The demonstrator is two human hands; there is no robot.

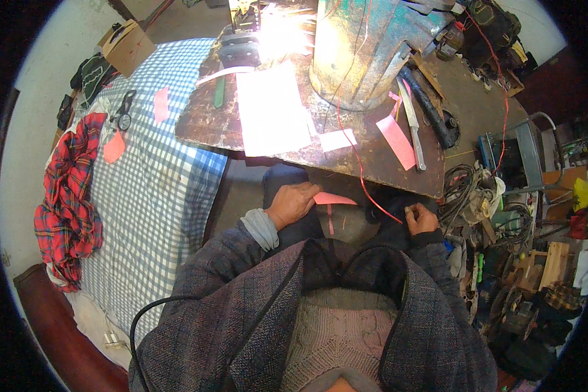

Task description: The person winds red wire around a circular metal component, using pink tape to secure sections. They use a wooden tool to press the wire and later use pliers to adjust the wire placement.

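My left hand [291, 204] lies over my left knee below the table edge. Its fingers are pressed together on one end of a pink paper piece [335, 198], which sticks out to the right. Below that, a narrow pink strip [330, 219] shows between my legs. My right hand [422, 219] rests by my right thigh with its fingers curled; anything inside is hidden. A red wire [361, 171] hangs down across the view, its lower end close to my right thumb. On the table [281, 155] lie a white sheet [274, 111], a small white piece [338, 140], a pink strip [396, 142] and a knife [412, 127].
A large worn metal container [366, 59] stands on the table under bright light. A green-handled tool [219, 93] lies left of the sheet. At left, a checked cloth [157, 170] bears red plaid fabric [68, 202] and scissors [125, 111]. Coiled cables [467, 196] and clutter fill the right.
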